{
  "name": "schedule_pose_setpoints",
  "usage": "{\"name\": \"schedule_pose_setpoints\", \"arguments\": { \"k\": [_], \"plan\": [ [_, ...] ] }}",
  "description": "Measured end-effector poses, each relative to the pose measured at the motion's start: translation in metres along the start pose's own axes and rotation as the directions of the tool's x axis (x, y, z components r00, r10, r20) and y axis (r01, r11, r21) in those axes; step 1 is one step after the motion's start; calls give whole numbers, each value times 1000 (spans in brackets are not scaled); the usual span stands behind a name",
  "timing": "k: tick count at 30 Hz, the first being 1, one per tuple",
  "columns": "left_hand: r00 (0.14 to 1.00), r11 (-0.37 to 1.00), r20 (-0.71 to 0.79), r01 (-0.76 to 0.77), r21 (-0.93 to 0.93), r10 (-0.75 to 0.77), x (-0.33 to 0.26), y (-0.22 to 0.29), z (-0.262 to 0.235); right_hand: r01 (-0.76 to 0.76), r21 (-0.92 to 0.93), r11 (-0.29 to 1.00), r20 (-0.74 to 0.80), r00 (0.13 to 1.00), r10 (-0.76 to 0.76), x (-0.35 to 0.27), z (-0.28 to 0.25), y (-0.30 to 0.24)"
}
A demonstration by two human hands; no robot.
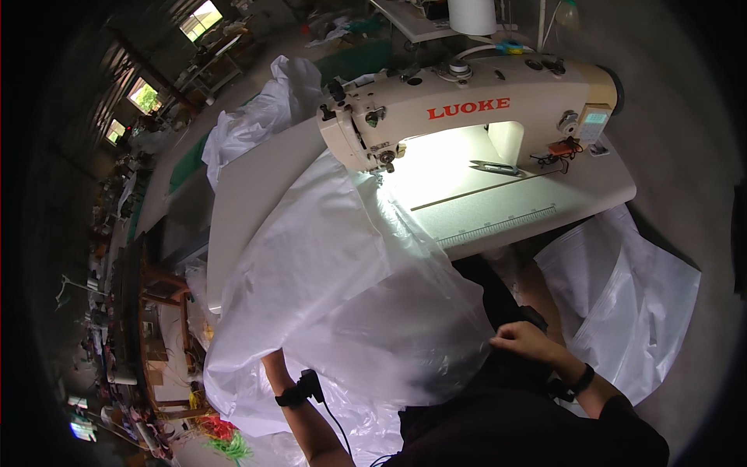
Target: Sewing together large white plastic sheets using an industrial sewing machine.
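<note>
A large sheet of thin white translucent plastic fabric drapes from under the needle of a cream sewing machine down over my lap. My right hand pinches the sheet's lower right edge near my dark clothing. My left hand is hidden under the sheet; only its forearm with a black wrist strap shows at the lower left. A lamp lights the machine bed around the presser foot.
The white sewing table carries a printed ruler strip and small thread snips. More white plastic pieces lie on the floor at right and bunched behind the machine. Cluttered workbenches line the left side.
</note>
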State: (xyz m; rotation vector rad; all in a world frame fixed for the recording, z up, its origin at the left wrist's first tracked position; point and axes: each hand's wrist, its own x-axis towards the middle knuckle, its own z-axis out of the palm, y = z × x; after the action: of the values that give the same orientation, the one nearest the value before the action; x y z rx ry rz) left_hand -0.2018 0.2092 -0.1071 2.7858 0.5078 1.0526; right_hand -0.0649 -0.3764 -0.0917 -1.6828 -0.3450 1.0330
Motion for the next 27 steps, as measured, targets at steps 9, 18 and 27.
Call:
{"name": "schedule_pose_setpoints", "arguments": {
  "k": [9,18,27],
  "plan": [
    [939,940,-81,327,-95,-334,-55,43,-56,37,-738,673,-474,681,-558,61,23,-67],
    [-31,80,938,995,62,-344,-181,82,12,354,-536,767,-334,745,-577,47,22,-66],
    [458,-731,785,344,-589,-417,-207,74,83,178,-855,487,-102,862,-496,41,41,-94]
  ]
}}
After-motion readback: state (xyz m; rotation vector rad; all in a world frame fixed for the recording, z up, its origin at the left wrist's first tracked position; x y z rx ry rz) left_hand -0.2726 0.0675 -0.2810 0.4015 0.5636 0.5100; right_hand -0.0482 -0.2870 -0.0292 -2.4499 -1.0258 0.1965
